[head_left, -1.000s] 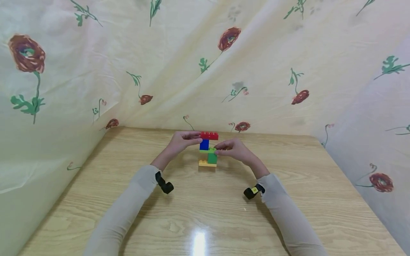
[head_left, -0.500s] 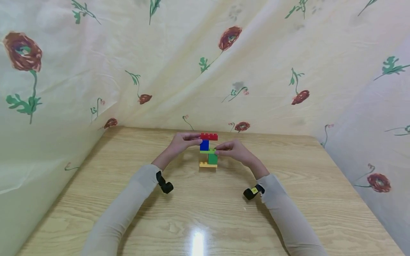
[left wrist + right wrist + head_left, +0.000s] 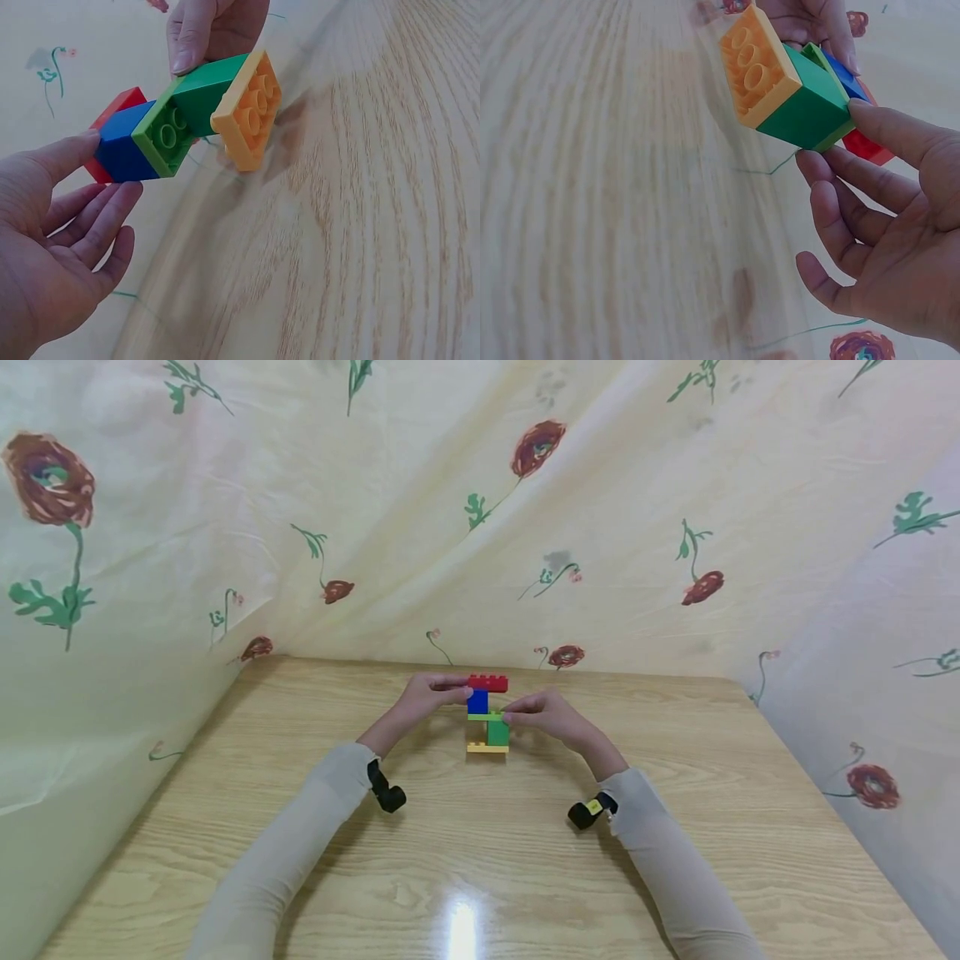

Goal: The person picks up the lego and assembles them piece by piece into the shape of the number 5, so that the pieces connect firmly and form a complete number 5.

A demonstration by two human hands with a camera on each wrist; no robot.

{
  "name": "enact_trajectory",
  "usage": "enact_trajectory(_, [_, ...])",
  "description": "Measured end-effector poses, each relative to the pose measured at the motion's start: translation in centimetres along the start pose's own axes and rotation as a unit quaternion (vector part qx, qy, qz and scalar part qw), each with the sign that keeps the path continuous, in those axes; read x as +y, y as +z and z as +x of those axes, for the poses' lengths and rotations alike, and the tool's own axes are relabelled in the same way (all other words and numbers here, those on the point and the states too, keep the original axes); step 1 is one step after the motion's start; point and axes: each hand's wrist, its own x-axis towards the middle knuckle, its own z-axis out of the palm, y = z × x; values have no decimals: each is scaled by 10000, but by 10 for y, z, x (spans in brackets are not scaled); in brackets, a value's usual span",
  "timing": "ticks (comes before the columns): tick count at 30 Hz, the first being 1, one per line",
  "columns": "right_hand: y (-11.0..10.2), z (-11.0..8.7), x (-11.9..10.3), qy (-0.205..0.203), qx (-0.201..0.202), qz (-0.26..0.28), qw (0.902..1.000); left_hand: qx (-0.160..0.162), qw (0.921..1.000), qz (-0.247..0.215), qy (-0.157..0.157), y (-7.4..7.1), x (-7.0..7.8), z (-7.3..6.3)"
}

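Note:
Both hands hold a stack of toy building bricks just over the wooden table. From the top it goes red brick (image 3: 488, 683), blue brick (image 3: 477, 702), lime-green plate (image 3: 156, 135), dark green brick (image 3: 498, 732) and yellow-orange plate (image 3: 487, 748). My left hand (image 3: 423, 695) pinches the blue brick near the red one, thumb on one side and fingertips on the other. From the right, my right hand (image 3: 551, 710) pinches the stack between thumb and fingers where the dark green brick meets the lime-green plate. The hollow underside of the yellow-orange plate shows in both wrist views.
The wood-grain table (image 3: 495, 835) spreads out on all sides of the stack. A flower-printed cloth (image 3: 375, 510) hangs behind the table and along both sides. Each wrist wears a black camera, one of them the left camera (image 3: 390, 797).
The top of the stack has come slightly lower in the head view. Both hands keep the same grip and have barely moved.

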Motion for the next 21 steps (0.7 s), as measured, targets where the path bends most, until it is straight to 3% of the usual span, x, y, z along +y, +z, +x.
enact_trajectory(2, [0,1,1,41,-16,20,10000,-31,9999,65,-74,0,-1,1])
enact_trajectory(9, [1,19,38,73,37,-93,9999,-9,9993,173,-332,1,-4,2])
enact_trajectory(21, [5,20,41,173,-21,-118,9998,-52,9982,314,-501,1,-8,5])
